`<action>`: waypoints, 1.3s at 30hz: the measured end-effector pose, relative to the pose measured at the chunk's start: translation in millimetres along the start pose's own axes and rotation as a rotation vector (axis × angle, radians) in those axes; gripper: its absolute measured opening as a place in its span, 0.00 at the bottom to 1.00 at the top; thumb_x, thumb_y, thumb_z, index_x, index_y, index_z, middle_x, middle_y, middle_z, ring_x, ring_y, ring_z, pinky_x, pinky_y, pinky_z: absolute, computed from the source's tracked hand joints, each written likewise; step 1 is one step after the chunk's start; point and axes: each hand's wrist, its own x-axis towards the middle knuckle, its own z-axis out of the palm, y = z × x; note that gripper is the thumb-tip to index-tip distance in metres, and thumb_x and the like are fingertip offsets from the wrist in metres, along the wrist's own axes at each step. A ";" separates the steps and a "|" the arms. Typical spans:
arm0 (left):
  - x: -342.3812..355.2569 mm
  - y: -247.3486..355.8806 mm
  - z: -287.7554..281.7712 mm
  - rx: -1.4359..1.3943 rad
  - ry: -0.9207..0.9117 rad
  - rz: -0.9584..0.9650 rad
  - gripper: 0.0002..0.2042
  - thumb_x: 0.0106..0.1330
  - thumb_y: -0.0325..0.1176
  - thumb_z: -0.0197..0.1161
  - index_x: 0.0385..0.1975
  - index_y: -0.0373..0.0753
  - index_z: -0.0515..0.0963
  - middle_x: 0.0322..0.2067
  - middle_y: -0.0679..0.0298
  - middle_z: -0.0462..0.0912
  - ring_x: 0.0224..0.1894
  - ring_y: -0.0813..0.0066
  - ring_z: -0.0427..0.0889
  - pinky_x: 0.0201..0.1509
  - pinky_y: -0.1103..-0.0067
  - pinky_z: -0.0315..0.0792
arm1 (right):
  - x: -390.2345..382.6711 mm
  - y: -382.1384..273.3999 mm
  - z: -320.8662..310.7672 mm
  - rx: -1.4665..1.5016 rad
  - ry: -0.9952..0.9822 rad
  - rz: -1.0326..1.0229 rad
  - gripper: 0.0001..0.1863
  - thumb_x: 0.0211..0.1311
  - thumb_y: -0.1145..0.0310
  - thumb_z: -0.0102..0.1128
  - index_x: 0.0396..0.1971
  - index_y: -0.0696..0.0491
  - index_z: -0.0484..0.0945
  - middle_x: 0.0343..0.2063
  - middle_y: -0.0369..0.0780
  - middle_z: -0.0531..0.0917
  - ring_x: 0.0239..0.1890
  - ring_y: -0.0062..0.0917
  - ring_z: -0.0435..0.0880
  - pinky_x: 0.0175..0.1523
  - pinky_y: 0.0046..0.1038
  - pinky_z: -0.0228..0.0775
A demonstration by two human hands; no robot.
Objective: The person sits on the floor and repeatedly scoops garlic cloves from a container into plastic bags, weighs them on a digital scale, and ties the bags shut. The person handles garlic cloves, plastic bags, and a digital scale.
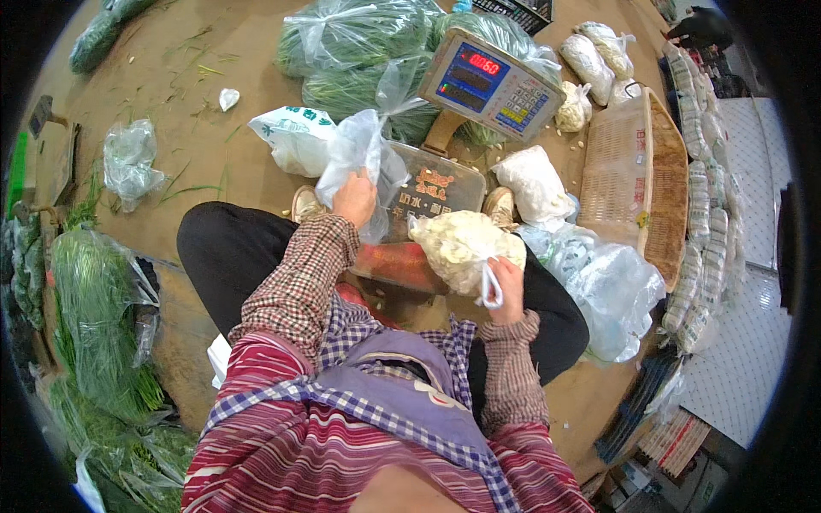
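Note:
My left hand [355, 198] is closed on a thin, translucent plastic bag [352, 150], which droops over the near left side of the scale platform [428, 184]. In my right hand [506, 291] are the white handles of a clear bag of what look like peeled garlic cloves [466, 244]. That bag hangs tilted over my right leg, beside the platform's near right edge. The scale's display head [489, 84], with lit red digits, rises on a post behind the platform. A white bag with green print [295, 141] lies just beyond my left hand.
Large clear bags of green stalks [355, 43] lie at the back. Right of the scale are a filled white bag [534, 184], a woven-sided plastic crate [616, 162] and loose plastic bags [611, 295]. More bagged greens [98, 316] line the left, near a crumpled bag [132, 162].

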 end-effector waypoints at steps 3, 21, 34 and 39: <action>2.1 14.5 21.8 -0.245 -0.151 0.140 0.16 0.57 0.38 0.46 0.38 0.32 0.69 0.35 0.49 0.72 0.37 0.54 0.73 0.39 0.68 0.67 | -40.7 -35.5 -0.2 0.106 0.016 -0.045 0.07 0.54 0.72 0.45 0.19 0.57 0.67 0.09 0.32 0.66 0.07 0.13 0.61 0.11 0.15 0.50; -16.3 -70.9 75.3 -1.295 -0.165 -0.265 0.13 0.61 0.29 0.42 0.41 0.30 0.69 0.38 0.58 0.74 0.37 0.71 0.74 0.41 0.79 0.68 | 46.0 41.2 59.7 0.618 -0.307 0.226 0.06 0.54 0.70 0.47 0.22 0.57 0.67 0.10 0.33 0.65 0.11 0.17 0.63 0.14 0.20 0.54; -5.1 -36.6 27.9 -0.576 0.264 0.001 0.08 0.53 0.26 0.47 0.29 0.33 0.71 0.25 0.52 0.76 0.29 0.62 0.75 0.32 0.74 0.66 | 91.6 67.7 74.3 -0.420 -0.076 -0.025 0.09 0.54 0.67 0.47 0.23 0.58 0.70 0.14 0.38 0.70 0.15 0.21 0.67 0.22 0.24 0.61; -20.9 -24.7 15.5 -0.277 0.270 -0.056 0.07 0.49 0.28 0.51 0.28 0.34 0.71 0.24 0.53 0.73 0.30 0.56 0.72 0.33 0.70 0.65 | 87.7 20.5 50.6 -1.085 0.525 -0.678 0.16 0.47 0.64 0.56 0.34 0.57 0.68 0.26 0.44 0.72 0.32 0.33 0.72 0.38 0.31 0.63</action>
